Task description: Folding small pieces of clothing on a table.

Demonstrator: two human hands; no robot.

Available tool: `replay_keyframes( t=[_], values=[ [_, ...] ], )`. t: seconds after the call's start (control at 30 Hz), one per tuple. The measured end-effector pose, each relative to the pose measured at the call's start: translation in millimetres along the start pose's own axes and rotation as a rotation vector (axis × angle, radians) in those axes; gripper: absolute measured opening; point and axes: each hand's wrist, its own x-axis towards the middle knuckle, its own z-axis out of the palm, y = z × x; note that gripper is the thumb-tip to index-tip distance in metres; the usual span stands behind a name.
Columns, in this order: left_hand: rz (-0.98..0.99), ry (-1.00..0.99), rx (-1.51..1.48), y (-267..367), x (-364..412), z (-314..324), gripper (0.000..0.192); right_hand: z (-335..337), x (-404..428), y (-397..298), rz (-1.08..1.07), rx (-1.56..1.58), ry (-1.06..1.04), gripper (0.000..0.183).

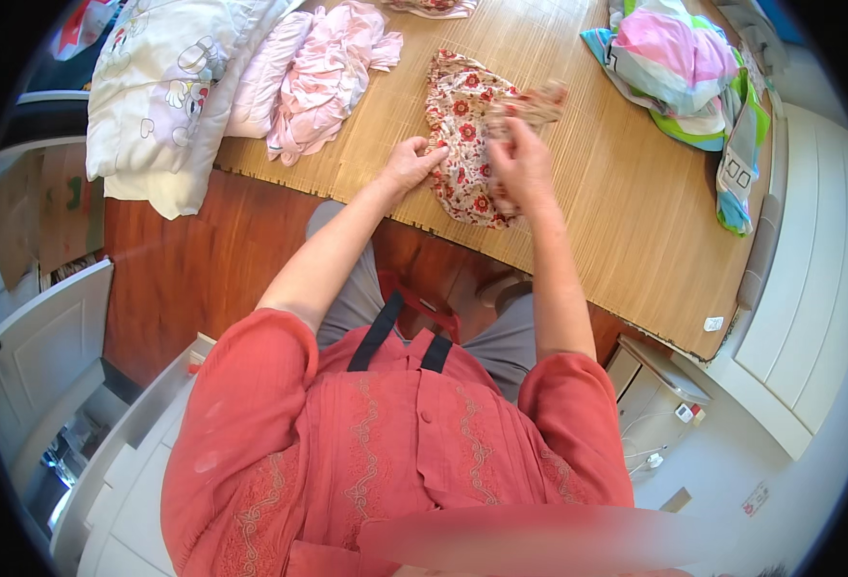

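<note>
A floral cloth garment [467,133], cream with red flowers, lies partly folded on the bamboo mat [597,216] in front of me. At its left edge is my left hand [411,166], with the thumb over the fabric and the fingers closed at the edge. My right hand [526,164] grips a gathered part of the same garment on its right side. That raised part is blurred, and the fingers hide some of the cloth. What kind of garment it is, I cannot tell.
A white quilt [157,101] with cartoon prints and crumpled pink cloth [330,72] lie to the left. More floral cloth [435,6] is at the far edge. Multicoloured bedding [676,65] is heaped at the right. The mat's front edge runs above a wooden floor [171,267].
</note>
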Motion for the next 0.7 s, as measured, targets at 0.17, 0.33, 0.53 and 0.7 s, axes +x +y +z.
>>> replay_keyframes(
  t=[0.17,0.33,0.53,0.7],
  values=[
    [0.078,0.081,0.101,-11,-4,-32,0.038,45,-9,-20,-0.066,0.099,0.006,0.041],
    [-0.164,0.109,0.082,36,-30,-13,0.045,51,-41,81,0.242,-0.083,0.133,0.042],
    [0.089,0.043,0.108,-19,-21,5,0.041,87,-63,49,0.586,0.503,-0.01,0.045],
    [-0.233,-0.135,-0.205,-3,-38,14,0.038,67,-71,47,0.796,1.297,-0.268,0.034]
  ],
)
